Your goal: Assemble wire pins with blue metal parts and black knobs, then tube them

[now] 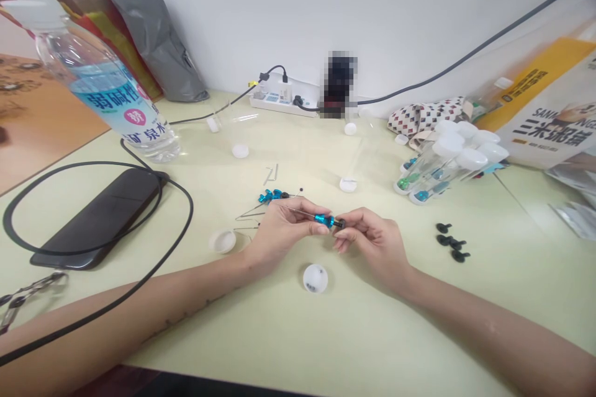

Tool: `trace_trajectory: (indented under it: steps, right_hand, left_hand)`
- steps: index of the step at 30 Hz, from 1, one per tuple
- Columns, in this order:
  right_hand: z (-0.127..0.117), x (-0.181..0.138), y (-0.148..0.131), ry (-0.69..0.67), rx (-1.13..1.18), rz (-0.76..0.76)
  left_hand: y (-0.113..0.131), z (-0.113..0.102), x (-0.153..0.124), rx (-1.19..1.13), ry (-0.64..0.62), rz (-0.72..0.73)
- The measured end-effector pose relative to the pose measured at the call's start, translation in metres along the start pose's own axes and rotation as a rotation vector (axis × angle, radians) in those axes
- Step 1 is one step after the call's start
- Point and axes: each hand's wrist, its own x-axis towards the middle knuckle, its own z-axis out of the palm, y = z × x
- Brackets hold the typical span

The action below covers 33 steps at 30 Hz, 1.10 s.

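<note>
Between my left hand (285, 223) and right hand (375, 237), I have a small, shiny blue metallic cylinder (325, 221) lying crosswise, its long axis running from the left fingertips that pinch its body to the right thumb and fingers pinching its black rod-like end (339, 224).

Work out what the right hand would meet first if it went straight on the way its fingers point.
Probably the shiny blue metal cylinder, whose black end sits at the right hand's fingers; beyond it comes the left hand. Exact depth is unclear.
</note>
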Motion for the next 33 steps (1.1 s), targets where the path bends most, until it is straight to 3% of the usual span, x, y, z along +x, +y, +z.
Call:
trace_trajectory:
  steps: [33]
  right_hand:
    - [-0.0021, 0.0009, 0.004, -0.061, 0.029, 0.011]
  left_hand:
    - [-0.0008, -0.0006, -0.0002, 0.01, -0.031, 0.03]
